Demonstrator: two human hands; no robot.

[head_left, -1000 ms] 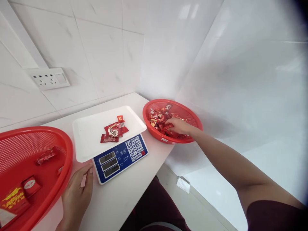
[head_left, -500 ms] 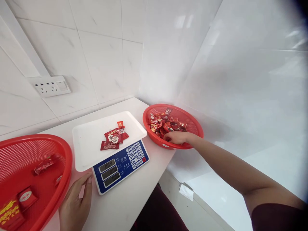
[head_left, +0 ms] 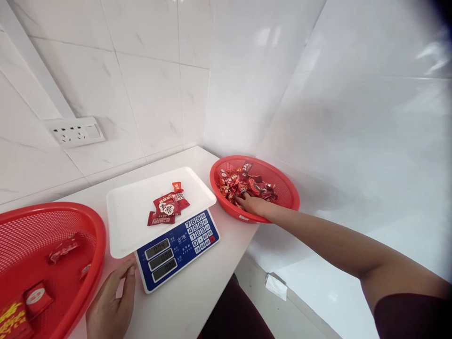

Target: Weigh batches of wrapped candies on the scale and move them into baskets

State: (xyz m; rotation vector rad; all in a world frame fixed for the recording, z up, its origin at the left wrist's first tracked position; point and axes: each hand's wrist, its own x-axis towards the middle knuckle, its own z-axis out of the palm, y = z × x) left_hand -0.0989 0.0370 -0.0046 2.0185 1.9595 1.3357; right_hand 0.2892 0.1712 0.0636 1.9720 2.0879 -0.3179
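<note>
My right hand is in a red mesh basket, its fingers apart and touching a heap of red wrapped candies; some fingertips are hidden among them. Resting on the table by the scale's left corner, my left hand is loosely curved, with a gap between thumb and forefinger and nothing visible in it. Beside it stands a digital scale with a blue keypad panel and three displays. On the scale's white tray lie several red candy packets, bunched together.
At the left edge, a second red basket holds a few red packets. Tiled walls close in behind and to the right of the white table. A power socket is on the wall. White paper lies on the floor.
My right hand has shifted slightly left within the basket, its fingers spreading over the candies, some of which have moved. My left hand stays in place. The view has tilted slightly.
</note>
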